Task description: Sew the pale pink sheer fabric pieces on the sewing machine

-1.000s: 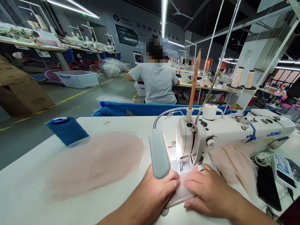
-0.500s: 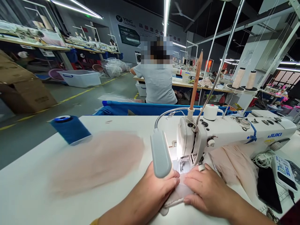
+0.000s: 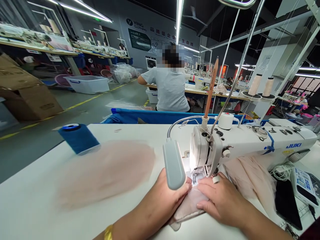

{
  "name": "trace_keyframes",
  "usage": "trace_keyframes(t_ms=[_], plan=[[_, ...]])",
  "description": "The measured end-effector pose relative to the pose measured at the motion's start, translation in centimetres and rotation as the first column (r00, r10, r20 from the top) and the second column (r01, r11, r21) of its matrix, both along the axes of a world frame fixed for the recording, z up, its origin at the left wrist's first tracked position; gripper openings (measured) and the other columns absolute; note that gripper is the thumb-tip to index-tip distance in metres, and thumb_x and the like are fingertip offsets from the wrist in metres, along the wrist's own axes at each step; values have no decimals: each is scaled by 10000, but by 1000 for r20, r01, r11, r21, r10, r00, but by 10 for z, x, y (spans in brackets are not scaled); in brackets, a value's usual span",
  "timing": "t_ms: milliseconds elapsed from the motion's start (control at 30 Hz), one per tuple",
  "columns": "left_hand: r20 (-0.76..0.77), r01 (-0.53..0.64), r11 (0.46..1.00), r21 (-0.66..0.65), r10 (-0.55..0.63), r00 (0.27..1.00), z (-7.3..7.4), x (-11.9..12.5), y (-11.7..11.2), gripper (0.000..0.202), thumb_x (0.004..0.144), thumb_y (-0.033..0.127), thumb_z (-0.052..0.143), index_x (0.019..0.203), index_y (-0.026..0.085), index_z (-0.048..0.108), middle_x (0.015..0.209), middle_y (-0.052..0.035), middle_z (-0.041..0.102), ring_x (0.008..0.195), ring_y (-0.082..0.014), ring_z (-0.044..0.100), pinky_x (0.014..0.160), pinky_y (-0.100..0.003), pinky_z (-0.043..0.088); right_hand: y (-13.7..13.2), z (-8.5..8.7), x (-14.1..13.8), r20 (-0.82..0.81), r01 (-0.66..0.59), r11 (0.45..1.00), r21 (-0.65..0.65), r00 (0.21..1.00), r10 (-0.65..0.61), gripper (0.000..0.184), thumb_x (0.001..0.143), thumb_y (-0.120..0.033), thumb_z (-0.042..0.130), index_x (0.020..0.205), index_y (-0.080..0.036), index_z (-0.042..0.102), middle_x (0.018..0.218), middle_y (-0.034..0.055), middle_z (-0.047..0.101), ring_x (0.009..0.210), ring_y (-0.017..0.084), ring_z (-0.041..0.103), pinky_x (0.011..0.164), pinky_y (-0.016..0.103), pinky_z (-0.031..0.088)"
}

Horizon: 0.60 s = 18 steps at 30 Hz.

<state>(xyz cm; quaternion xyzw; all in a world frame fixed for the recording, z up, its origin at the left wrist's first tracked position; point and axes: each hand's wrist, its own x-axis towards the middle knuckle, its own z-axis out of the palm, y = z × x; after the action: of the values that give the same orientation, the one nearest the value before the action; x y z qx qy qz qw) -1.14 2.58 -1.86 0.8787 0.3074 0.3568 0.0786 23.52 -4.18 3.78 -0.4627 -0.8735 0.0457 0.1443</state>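
Observation:
A pale pinkish, sheer layered fabric piece (image 3: 189, 204) lies on the table at the needle area of a white JUKI sewing machine (image 3: 250, 141). My left hand (image 3: 172, 191) is closed on its left side, fingertips bunched beside the presser foot (image 3: 198, 176). The grey lamp head (image 3: 174, 165) covers part of that hand. On the fabric's right side, my right hand (image 3: 217, 196) rests with its fingers flat and its thumb spread towards me. The fabric's front edge shows between my wrists.
Sheer fabric (image 3: 107, 171) and a blue thread cone (image 3: 78, 138) lie left. To the right are more fabric (image 3: 250, 173), a black phone (image 3: 287, 201) and a white boxed device (image 3: 303, 185). A pencil (image 3: 211, 88) stands on the machine. A co-worker (image 3: 170, 88) sits ahead.
The view has shifted slightly. More of the fabric now shows between my hands, and its front edge has turned a little. Both hands stay beside the presser foot.

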Motion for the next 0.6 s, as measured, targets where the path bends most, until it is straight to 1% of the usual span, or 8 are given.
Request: trace_keyframes(t_ms=[133,200,267,333,400,467,533,600], plan=[[-39,19,999,33,-18,999,2,-5,4,316,1083,291,467,1000,307,772,1038,-48,791,969,-277,690,968,-452,542,0,6,-1,5,3,1000,-15,1000,-3,249,1067,-465,748,1103,-219,740,1329,54,789,1101,306,673,966,432,535],[-60,17,999,33,-15,998,4,-8,6,288,1089,308,480,1098,306,768,1098,-58,784,1022,-289,678,989,-450,530,-1,7,-1,0,-3,1000,-20,1000,3,239,1071,-450,744,1118,-216,738,1348,50,784,1113,304,677,978,432,537],[-74,-10,1000,25,12,997,7,-10,8,275,1079,335,510,1226,295,739,1191,-71,764,1086,-305,651,1000,-447,526,-1,7,-1,-10,-13,1000,-19,1000,13,219,1078,-426,736,1138,-216,734,1366,52,778,1127,301,682,991,430,539],[-109,-38,999,28,41,993,10,-9,10,295,1066,363,531,1288,288,710,1234,-83,736,1101,-322,624,987,-462,524,-1,5,0,-26,-28,1000,-6,999,28,204,1080,-408,730,1146,-216,731,1370,63,775,1141,301,687,1000,432,542],[-150,-53,997,62,61,987,14,-7,10,278,1051,384,547,1249,284,714,1183,-96,718,1047,-338,608,935,-483,523,-1,2,1,-47,-44,999,20,998,45,195,1078,-395,726,1159,-217,728,1358,77,776,1145,303,690,998,436,550],[-158,-93,986,139,115,981,18,-5,7,224,1023,360,560,1150,268,720,1103,-112,699,995,-356,596,902,-508,511,-2,-2,3,-74,-53,997,64,996,58,197,1077,-389,719,1177,-219,722,1343,86,779,1130,308,692,979,445,563],[-141,-119,963,241,156,978,22,-2,0,148,967,268,565,1034,253,696,1039,-114,686,972,-368,600,923,-538,493,-3,-5,6,-108,-68,990,121,991,81,198,1084,-377,701,1207,-222,711,1319,88,786,1122,313,693,975,456,570],[-148,-101,951,292,149,978,29,-2,-10,113,880,181,576,938,251,642,994,-99,680,971,-368,622,961,-557,475,-5,-8,7,-147,-98,978,185,981,126,198,1103,-346,660,1256,-223,691,1280,90,798,1134,313,698,1006,467,566]])
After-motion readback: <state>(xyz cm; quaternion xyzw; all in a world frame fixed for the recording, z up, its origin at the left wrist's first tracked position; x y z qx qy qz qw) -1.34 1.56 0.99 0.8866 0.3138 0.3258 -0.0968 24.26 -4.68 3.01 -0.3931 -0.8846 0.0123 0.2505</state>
